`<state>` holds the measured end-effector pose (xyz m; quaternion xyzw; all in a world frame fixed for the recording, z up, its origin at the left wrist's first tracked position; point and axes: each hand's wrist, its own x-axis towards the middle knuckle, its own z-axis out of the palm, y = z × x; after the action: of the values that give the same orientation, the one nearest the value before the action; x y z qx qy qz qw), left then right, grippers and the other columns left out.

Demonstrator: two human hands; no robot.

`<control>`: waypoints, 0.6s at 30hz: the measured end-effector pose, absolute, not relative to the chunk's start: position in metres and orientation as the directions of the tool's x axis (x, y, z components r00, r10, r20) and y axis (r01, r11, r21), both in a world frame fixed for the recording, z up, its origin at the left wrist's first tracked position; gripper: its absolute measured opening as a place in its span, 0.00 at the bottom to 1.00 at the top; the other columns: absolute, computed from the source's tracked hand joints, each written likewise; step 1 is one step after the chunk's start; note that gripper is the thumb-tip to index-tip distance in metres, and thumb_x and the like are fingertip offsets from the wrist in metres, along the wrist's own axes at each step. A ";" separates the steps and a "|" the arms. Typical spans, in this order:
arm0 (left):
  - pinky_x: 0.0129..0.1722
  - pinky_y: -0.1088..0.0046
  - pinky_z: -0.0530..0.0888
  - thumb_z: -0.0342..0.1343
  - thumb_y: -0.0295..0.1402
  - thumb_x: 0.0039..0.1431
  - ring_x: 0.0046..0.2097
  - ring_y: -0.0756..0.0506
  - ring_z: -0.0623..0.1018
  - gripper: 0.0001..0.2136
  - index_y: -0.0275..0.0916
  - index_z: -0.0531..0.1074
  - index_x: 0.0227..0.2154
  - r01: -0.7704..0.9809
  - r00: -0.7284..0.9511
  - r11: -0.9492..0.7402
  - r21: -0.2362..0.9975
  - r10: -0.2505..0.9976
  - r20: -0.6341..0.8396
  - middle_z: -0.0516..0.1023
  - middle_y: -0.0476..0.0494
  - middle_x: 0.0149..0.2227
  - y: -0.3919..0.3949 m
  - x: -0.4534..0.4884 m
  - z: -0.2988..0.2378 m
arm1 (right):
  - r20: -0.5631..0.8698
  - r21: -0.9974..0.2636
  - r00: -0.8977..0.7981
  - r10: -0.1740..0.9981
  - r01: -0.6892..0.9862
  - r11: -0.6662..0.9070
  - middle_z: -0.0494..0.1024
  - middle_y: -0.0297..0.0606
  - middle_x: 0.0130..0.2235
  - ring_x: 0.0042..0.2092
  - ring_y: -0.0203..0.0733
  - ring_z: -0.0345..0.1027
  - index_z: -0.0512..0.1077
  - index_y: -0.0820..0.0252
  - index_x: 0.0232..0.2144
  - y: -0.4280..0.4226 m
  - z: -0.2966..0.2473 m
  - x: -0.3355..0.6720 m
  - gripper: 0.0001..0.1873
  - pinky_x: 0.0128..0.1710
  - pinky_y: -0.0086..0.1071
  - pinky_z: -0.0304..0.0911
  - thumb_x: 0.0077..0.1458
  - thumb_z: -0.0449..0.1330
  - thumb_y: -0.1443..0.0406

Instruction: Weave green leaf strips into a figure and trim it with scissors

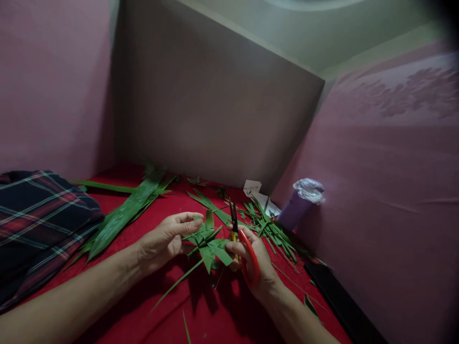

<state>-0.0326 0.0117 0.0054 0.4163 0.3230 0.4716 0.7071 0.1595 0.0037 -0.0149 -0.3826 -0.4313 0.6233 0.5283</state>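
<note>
Between my two hands is a woven star shape of green leaf strips (206,241), with pointed ends sticking out and one long thin strand trailing to the lower left. My left hand (172,234) pinches its left side between thumb and fingers. In my right hand (256,263) is a pair of scissors (252,258) with red and yellow handles, the dark blades pointing up and looking nearly closed. The right thumb and fingertips also touch the star's right edge. Some of the right fingers are hidden behind the handles.
Long broad green leaves (125,215) lie at the left on the red cloth (143,301). A pile of cut strips (274,231) lies at the right, near a purple container (296,208) topped with clear plastic and white papers (253,187). A plaid-covered knee (46,229) is at far left.
</note>
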 end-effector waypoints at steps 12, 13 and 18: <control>0.30 0.71 0.71 0.66 0.30 0.40 0.29 0.48 0.74 0.11 0.39 0.70 0.28 -0.274 0.321 0.198 0.941 0.941 -0.104 0.73 0.50 0.27 0.015 -0.033 -0.004 | 0.060 -0.964 -0.111 0.992 -0.265 0.028 0.67 0.25 0.21 0.19 0.28 0.57 0.68 0.58 0.35 0.005 -0.011 0.164 0.21 0.17 0.21 0.51 0.34 0.68 0.69; 0.30 0.70 0.71 0.65 0.30 0.40 0.29 0.48 0.74 0.12 0.38 0.70 0.29 -0.269 0.336 0.199 0.942 0.936 -0.102 0.73 0.49 0.27 0.014 -0.033 -0.004 | 0.063 -0.965 -0.116 0.991 -0.262 0.031 0.67 0.25 0.22 0.19 0.28 0.57 0.68 0.58 0.35 0.005 -0.011 0.164 0.21 0.17 0.21 0.51 0.35 0.68 0.69; 0.30 0.71 0.70 0.63 0.31 0.44 0.28 0.48 0.75 0.10 0.34 0.73 0.32 -0.201 0.464 0.234 0.951 0.878 -0.118 0.74 0.45 0.28 0.012 -0.035 -0.003 | 0.079 -0.971 -0.126 0.989 -0.233 0.048 0.67 0.25 0.22 0.19 0.28 0.58 0.68 0.58 0.35 0.004 -0.011 0.162 0.20 0.16 0.21 0.51 0.36 0.67 0.69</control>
<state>-0.0345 0.0122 -0.0033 0.4861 0.3480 0.3830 0.7042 0.1622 0.0038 -0.0114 -0.3877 -0.4872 0.5708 0.5353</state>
